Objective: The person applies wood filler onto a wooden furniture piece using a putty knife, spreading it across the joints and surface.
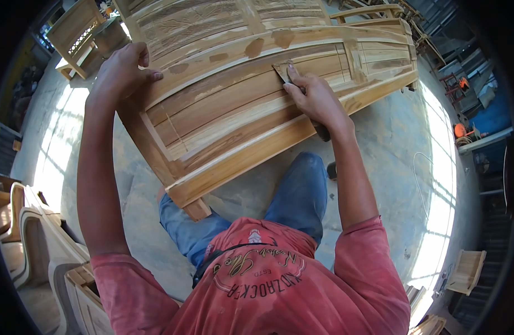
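My right hand (318, 100) grips a putty knife (282, 70), its blade against the slatted panel of a wooden bench (229, 106). The dark end of the knife's handle shows below my wrist. Brown filler patches (254, 48) mark the bench's curved rail and parts of the panel. At the upper left corner of the bench is my left hand (124, 72), fingers bent, with a gap between thumb and forefinger. Its thumb lies at the rail; the other fingers are mostly hidden. The bench slants across in front of my knees, its near leg beside my left knee.
A carved wooden backrest (184, 22) rises behind the bench. Curved wooden furniture parts (39, 245) stand at lower left, and a wooden chair (75, 36) at upper left. Orange tools (463, 132) and a loose cord (417, 173) lie on the right side.
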The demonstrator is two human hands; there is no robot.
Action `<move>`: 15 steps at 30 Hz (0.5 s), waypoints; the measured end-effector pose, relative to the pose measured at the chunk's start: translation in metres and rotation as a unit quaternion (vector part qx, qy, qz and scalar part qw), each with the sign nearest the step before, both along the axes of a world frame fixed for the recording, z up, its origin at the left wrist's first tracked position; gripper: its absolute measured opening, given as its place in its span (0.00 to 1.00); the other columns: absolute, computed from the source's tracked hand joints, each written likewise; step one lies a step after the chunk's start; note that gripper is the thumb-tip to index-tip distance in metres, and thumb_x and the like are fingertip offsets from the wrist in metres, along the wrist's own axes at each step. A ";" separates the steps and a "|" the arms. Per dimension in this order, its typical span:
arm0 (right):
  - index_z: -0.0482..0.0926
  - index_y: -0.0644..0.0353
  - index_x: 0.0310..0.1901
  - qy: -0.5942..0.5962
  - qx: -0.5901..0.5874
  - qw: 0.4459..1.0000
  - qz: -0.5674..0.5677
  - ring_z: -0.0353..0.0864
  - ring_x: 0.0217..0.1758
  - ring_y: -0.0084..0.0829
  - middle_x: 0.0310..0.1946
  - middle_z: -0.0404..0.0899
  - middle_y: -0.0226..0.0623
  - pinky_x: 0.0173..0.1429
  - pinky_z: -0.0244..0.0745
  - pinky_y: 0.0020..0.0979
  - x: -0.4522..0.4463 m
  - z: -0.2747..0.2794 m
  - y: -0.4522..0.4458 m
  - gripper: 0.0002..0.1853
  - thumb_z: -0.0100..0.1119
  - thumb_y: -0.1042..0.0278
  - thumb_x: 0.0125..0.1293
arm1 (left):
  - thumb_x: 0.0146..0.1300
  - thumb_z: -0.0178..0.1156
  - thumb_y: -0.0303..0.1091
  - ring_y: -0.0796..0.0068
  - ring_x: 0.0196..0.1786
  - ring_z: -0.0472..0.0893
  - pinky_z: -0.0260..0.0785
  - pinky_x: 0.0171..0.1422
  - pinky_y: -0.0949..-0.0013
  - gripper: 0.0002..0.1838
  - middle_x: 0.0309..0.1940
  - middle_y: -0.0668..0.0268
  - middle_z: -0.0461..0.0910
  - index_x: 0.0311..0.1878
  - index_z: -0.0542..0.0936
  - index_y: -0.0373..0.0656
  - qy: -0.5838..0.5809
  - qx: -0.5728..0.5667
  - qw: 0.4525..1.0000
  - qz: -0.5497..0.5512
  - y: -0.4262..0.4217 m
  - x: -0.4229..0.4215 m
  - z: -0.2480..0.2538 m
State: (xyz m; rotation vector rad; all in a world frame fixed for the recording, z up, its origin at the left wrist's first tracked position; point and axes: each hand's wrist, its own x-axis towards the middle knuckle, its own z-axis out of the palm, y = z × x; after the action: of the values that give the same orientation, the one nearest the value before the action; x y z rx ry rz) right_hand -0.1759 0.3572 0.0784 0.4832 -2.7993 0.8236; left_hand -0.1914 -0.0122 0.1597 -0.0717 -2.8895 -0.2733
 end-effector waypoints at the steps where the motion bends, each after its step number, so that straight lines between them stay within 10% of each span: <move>1: 0.80 0.72 0.46 0.003 -0.001 1.000 -0.004 0.76 0.31 0.46 0.36 0.82 0.51 0.42 0.73 0.39 0.001 0.003 0.004 0.20 0.57 0.60 0.64 | 0.48 0.75 0.37 0.63 0.32 0.78 0.69 0.41 0.59 0.19 0.29 0.64 0.80 0.30 0.71 0.44 0.003 -0.001 1.000 -0.004 0.004 0.000 0.002; 6: 0.76 0.69 0.55 -0.028 -0.097 0.994 -0.044 0.78 0.35 0.36 0.42 0.84 0.46 0.42 0.73 0.31 -0.007 0.008 0.016 0.23 0.59 0.62 0.64 | 0.47 0.76 0.36 0.63 0.32 0.77 0.69 0.41 0.59 0.19 0.29 0.64 0.80 0.30 0.71 0.44 0.001 -0.006 1.000 0.011 0.009 0.008 0.004; 15: 0.80 0.73 0.42 -0.009 -0.057 0.998 -0.016 0.76 0.28 0.46 0.30 0.81 0.51 0.39 0.74 0.40 0.001 0.007 0.014 0.20 0.56 0.58 0.63 | 0.47 0.76 0.37 0.62 0.33 0.78 0.69 0.42 0.59 0.19 0.30 0.63 0.80 0.30 0.72 0.44 -0.004 -0.010 1.000 0.003 0.003 0.000 0.003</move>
State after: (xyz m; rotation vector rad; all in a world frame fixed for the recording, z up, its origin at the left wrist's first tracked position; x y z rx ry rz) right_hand -0.1745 0.3712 0.0856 0.4135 -2.7496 0.9778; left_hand -0.1918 -0.0090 0.1626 -0.0648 -2.9003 -0.2435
